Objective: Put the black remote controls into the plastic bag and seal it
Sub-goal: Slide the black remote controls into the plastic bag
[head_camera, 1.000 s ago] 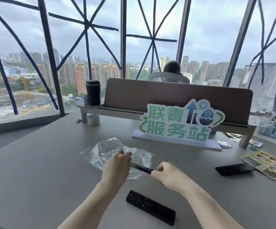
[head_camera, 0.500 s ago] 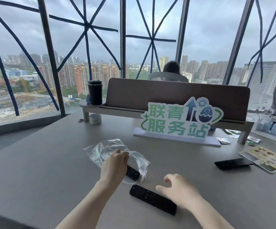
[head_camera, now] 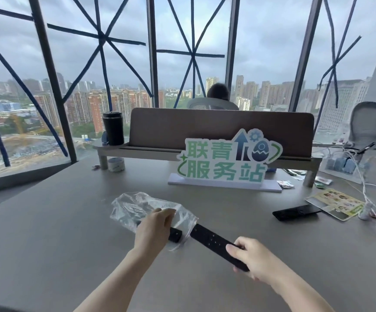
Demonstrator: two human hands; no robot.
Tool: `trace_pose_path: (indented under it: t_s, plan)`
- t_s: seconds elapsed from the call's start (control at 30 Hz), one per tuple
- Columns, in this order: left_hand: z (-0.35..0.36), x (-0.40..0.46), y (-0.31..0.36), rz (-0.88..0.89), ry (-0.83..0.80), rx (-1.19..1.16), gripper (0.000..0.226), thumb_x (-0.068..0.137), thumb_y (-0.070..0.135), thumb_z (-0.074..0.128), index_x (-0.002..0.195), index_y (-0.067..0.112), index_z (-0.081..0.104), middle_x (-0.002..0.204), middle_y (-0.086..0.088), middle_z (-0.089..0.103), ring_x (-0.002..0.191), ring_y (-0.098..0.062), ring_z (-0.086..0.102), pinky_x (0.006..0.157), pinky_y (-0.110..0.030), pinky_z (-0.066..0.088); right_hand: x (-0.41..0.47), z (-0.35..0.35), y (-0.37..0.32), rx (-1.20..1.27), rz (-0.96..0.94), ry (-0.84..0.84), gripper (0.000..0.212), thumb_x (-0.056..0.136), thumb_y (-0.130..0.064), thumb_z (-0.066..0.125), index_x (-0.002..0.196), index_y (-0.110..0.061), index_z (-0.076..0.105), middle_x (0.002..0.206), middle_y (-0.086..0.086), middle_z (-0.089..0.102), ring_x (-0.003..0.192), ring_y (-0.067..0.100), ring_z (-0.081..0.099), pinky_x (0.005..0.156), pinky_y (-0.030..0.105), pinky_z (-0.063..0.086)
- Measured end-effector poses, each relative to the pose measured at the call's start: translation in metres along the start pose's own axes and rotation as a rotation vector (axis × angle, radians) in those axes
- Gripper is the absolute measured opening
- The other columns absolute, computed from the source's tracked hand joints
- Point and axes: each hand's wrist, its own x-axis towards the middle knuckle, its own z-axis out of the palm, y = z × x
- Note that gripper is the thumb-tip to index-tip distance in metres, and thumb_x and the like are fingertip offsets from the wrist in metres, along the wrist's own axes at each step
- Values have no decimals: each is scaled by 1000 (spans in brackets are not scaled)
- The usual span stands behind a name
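As we count, there are 3 black remotes and 1 clear plastic bag on the grey desk. L hand is closed, pinching the bag's mouth, w/ one remote partly inside the bag. R hand is closed around the near end of a second remote, its far tip at the bag opening. Third remote lies well apart, far right, beside a leaflet. Green sign reads 联青服务站.

One black remote inside the crumpled clear bag, another at its mouth
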Motion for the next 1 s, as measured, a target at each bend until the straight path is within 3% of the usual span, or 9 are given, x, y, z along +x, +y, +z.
trace_pose_path:
  t_s: [0.27, 0.37, 0.43, 0.53, 0.63, 0.73, 0.83, 0.9, 1.0]
  plan:
    - [33, 27, 97, 232, -24, -137, 25, 93, 27, 45, 101, 29, 68, 97, 1, 68, 83, -25, 64, 67, -37, 54, -1, -38, 3, 342, 146, 0, 19, 99, -23, 53, 86, -10, 57, 62, 6, 62, 37, 11, 26, 36, 20, 17]
    - [39, 27, 114, 272, -40, -167, 26, 93, 29, 46, 106, 31, 68, 100, 3, 68, 86, -21, 64, 67, -34, 53, 13, -29, 0, 528, 110, 19, 21, 102, -17, 49, 92, -3, 63, 66, 10, 64, 38, 13, 36, 38, 21, 26]
    - [43, 24, 115, 273, -56, -179, 26, 93, 29, 46, 107, 31, 68, 101, 2, 69, 87, -21, 64, 70, -36, 53, 25, -23, -1, 613, 63, 38, 24, 102, -14, 49, 103, 1, 66, 76, 15, 67, 47, 17, 55, 43, 25, 44]
    - [44, 21, 107, 242, -67, -179, 25, 92, 28, 48, 105, 30, 69, 100, 0, 69, 82, -24, 65, 71, -35, 52, 37, -24, 4, 593, 46, 200, 19, 98, -6, 51, 103, 3, 67, 79, 17, 68, 53, 22, 65, 50, 31, 56]
    - [44, 21, 97, 198, -67, -166, 22, 91, 25, 49, 94, 24, 71, 94, -1, 69, 83, -27, 64, 72, -35, 51, 40, -42, 23, 523, 81, 371, 22, 94, 2, 47, 87, -1, 68, 73, 12, 69, 39, 18, 55, 38, 23, 45]
    - [42, 28, 90, 139, -32, -188, 20, 91, 23, 51, 89, 19, 71, 92, -2, 70, 84, -27, 64, 71, -34, 50, 48, -70, 49, 409, 163, 496, 18, 92, -4, 48, 87, -10, 64, 75, 8, 67, 38, 18, 49, 37, 19, 35]
    - [33, 43, 89, 63, 38, -229, 21, 90, 22, 53, 89, 14, 72, 91, 0, 72, 83, -26, 64, 69, -32, 47, 67, -98, 70, 299, 275, 572, 10, 91, -17, 50, 93, -10, 58, 75, 8, 62, 44, 22, 50, 41, 21, 38]
    - [29, 53, 91, 45, 94, -234, 23, 89, 20, 53, 79, 7, 68, 81, -7, 71, 76, -31, 62, 66, -36, 46, 82, -113, 78, 216, 346, 613, 22, 91, -29, 50, 97, -8, 54, 73, 10, 61, 48, 25, 55, 43, 25, 45]
    - [29, 61, 97, 68, 98, -209, 24, 90, 20, 53, 77, 8, 70, 78, -4, 68, 70, -26, 57, 61, -33, 40, 107, -129, 81, 79, 455, 680, 51, 89, -55, 47, 101, -8, 63, 83, 14, 71, 72, 31, 70, 78, 38, 58]
